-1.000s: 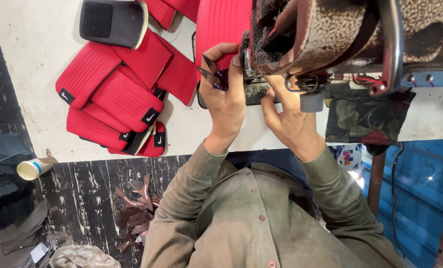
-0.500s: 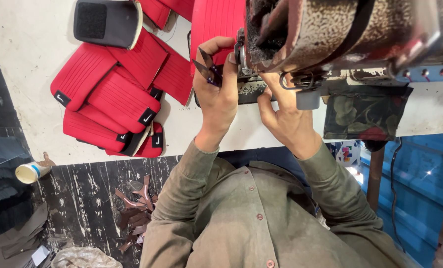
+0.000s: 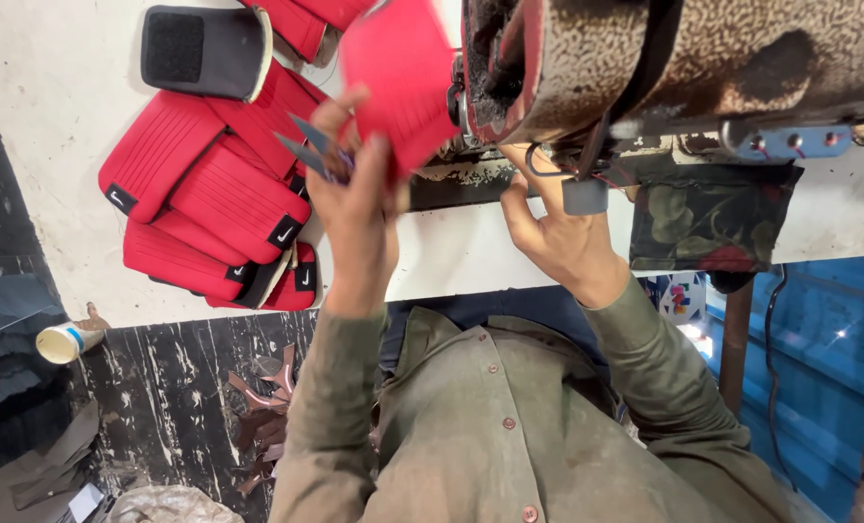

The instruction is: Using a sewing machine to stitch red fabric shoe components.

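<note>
I've got the left hand (image 3: 359,208) raised off the table w/ fingers closed on a red fabric piece (image 3: 398,82), thumb and fingertips pinching its lower edge. A small pair of thread snips (image 3: 311,155) is tucked in the same hand, blades poking out past the knuckles toward the stack. Red piece stands just above the fingers, its far edge close to the sewing machine head (image 3: 645,58). Right hand (image 3: 553,228) sits under the machine head, fingers loosely curled, index reaching up to the needle area; can't tell if it grips anything. Beyond the left knuckles, well apart from the fingers, lies a stack of finished red padded pieces (image 3: 209,213) on the white table (image 3: 54,126), w/ a black pad (image 3: 200,48) above it.
</note>
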